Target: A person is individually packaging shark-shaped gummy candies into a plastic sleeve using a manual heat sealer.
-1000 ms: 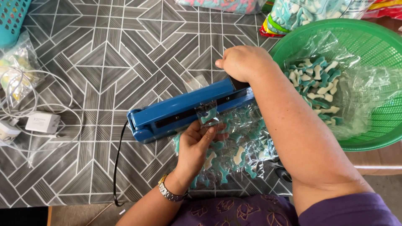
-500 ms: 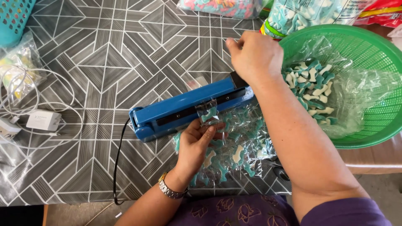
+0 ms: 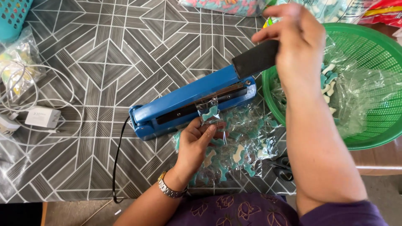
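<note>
I'm watching the right hand (image 3: 299,39) gripping the black handle (image 3: 255,58) of the blue heat sealer (image 3: 188,98), and the sealer's arm is standing tilted up, open above its base. The left hand (image 3: 194,144) is pinching a small clear bag (image 3: 208,112) with blue and white candy inside, fingers closed on its lower part, while the bag's top edge is lying across the sealer's strip between arm and base. Just beside that hand I'm seeing a heap of sealed candy bags (image 3: 238,148) lying on the grey patterned tablecloth (image 3: 104,58) (touching the sealer's front edge). Right of the sealer a green basket (image 3: 372,134) is holding loose candy in clear plastic. Far left, a white charger (image 3: 41,117) is sitting among its cables.
</note>
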